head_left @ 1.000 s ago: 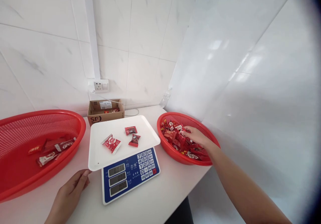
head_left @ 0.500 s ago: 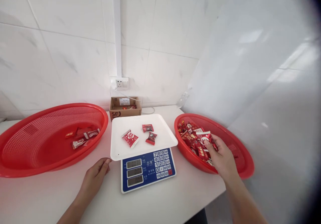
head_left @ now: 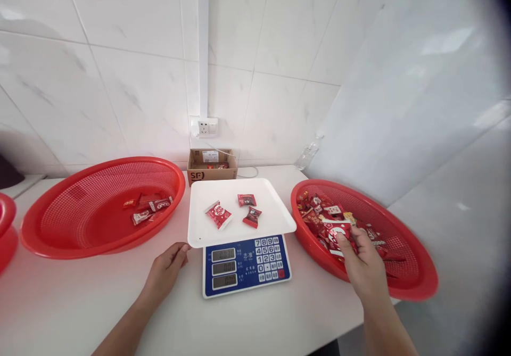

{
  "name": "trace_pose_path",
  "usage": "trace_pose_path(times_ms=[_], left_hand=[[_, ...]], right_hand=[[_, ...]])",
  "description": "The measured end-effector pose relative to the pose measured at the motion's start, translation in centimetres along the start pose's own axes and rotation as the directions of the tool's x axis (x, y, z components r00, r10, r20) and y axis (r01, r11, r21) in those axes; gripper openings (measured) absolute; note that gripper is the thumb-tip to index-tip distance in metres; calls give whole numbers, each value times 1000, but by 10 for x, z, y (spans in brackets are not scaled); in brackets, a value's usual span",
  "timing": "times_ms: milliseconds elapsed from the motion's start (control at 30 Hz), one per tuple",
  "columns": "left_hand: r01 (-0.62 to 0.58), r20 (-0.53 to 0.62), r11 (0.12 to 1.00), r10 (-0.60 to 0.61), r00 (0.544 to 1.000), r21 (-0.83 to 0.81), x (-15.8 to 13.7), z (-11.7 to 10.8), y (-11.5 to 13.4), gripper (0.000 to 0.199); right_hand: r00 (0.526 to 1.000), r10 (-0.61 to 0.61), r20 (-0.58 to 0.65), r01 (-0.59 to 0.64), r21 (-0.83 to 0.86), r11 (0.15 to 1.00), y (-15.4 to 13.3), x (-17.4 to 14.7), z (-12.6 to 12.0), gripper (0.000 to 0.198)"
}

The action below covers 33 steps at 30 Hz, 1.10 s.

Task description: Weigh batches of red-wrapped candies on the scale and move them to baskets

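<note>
My right hand (head_left: 365, 263) pinches a red-and-white candy packet (head_left: 336, 236) over the right red basket (head_left: 419, 284), which holds many small wrapped candies. Curled on the table, my left hand (head_left: 167, 267) sits beside the front left corner of the white weighing tray (head_left: 203, 191), with nothing visible in it. On that tray lie a larger red candy packet (head_left: 218, 215) and two smaller dark-red wrapped candies, one at the back (head_left: 246, 200) and one in front (head_left: 252, 216). Below the tray is the scale's blue panel (head_left: 247, 271) with displays and keys.
To the left stands another red basket (head_left: 91, 175) with several wrapped candies at its right end. A small cardboard box (head_left: 211, 173) with candies is behind the scale, under a wall socket (head_left: 204, 127). Part of one more red basket (head_left: 6, 233) shows at the left edge.
The view has swung left, so everything sits farther right. My right hand has lowered slightly and turned the packet's front more toward me. My left hand stays by the tray corner.
</note>
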<state>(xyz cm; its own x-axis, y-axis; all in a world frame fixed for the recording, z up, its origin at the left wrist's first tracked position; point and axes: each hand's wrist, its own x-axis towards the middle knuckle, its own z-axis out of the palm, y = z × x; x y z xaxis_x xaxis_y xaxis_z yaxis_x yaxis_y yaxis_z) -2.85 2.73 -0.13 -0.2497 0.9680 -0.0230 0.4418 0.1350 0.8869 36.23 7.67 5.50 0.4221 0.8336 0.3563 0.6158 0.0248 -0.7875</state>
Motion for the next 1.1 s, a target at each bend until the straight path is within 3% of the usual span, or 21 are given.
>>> trace_pose_path(times_ms=[367,567,767,933,1100], left_hand=[[19,0,999,-19,1000,26,1,1,2,39],[39,-8,999,-39,999,35,-1,1,10,39],[53,-17,998,-53,998,14,-2,2,11,36],[53,-3,998,-53,999,34,1,2,4,35],[30,-8,998,-30,1000,56,1,2,2,36]], right_hand=[[988,127,87,-147,289,946,28,8,-4,48],[960,268,82,-272,505,819,15,7,-5,47],[960,268,86,-262,622,738,-3,9,-9,39],[917,384,111,-338,726,599,-14,8,-12,40],[916,382,122,-345,727,594,-13,8,-13,35]])
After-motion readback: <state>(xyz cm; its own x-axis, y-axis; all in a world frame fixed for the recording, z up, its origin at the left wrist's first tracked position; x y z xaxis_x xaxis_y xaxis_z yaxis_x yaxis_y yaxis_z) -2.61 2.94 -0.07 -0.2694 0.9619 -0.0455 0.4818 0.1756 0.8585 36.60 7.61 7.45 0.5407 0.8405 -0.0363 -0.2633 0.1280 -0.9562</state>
